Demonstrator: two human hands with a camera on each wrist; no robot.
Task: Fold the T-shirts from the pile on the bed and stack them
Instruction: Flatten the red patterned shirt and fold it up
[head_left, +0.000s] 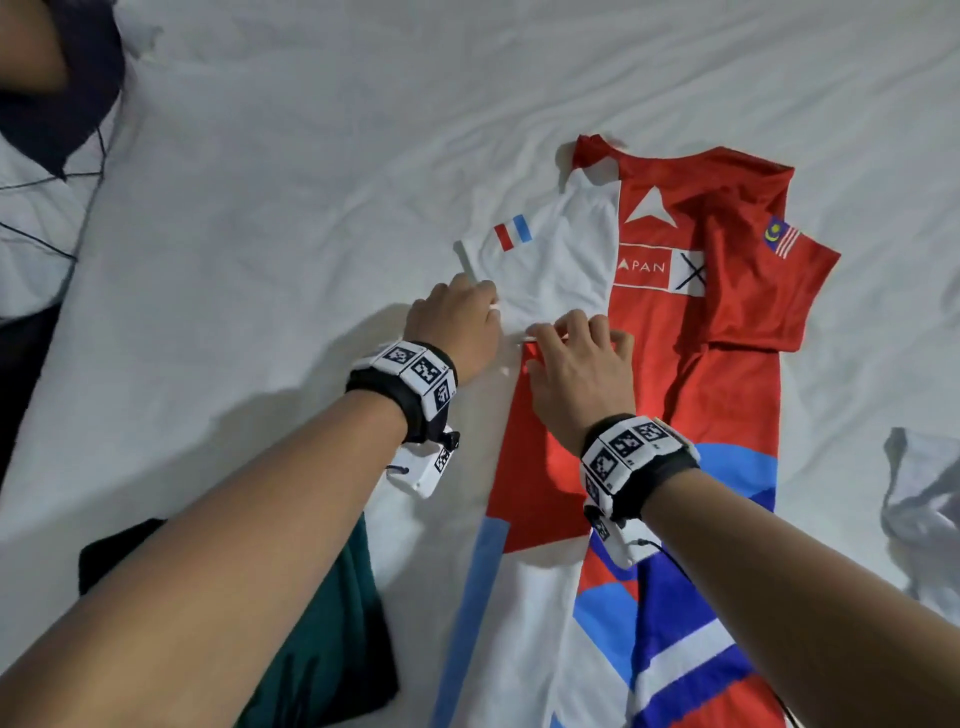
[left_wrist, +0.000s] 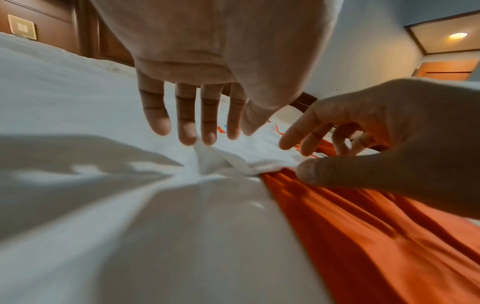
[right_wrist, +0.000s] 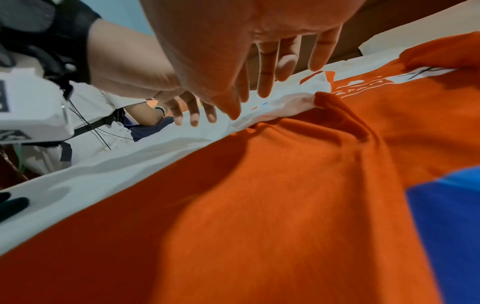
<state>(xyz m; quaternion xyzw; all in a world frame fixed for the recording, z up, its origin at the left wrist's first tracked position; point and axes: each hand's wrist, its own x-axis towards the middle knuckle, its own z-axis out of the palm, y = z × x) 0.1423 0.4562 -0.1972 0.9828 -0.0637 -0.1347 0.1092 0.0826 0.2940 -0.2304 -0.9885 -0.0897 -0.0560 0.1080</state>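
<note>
A red T-shirt (head_left: 701, 389) with white and blue panels lies face up and lengthwise on the white bed sheet (head_left: 311, 156). Its white sleeve (head_left: 550, 260), which has a small red and blue flag, spreads to the left. My left hand (head_left: 491, 301) is at the sleeve's lower hem. In the left wrist view the straight fingertips (left_wrist: 207, 137) touch the hem's edge. My right hand (head_left: 566, 332) is just right of it, at the seam between the white sleeve (left_wrist: 254, 152) and the red body (left_wrist: 363, 236). Its thumb (left_wrist: 311, 170) rests against the fold and its fingers (right_wrist: 267, 82) are loosely extended above the cloth.
A dark green garment (head_left: 322, 623) lies under my left forearm near the front edge. A pale grey-white garment (head_left: 919, 519) is crumpled at the right edge. Another person (right_wrist: 103, 115) in white and dark clothing is at the bed's left side. Bare sheet stretches across the far half.
</note>
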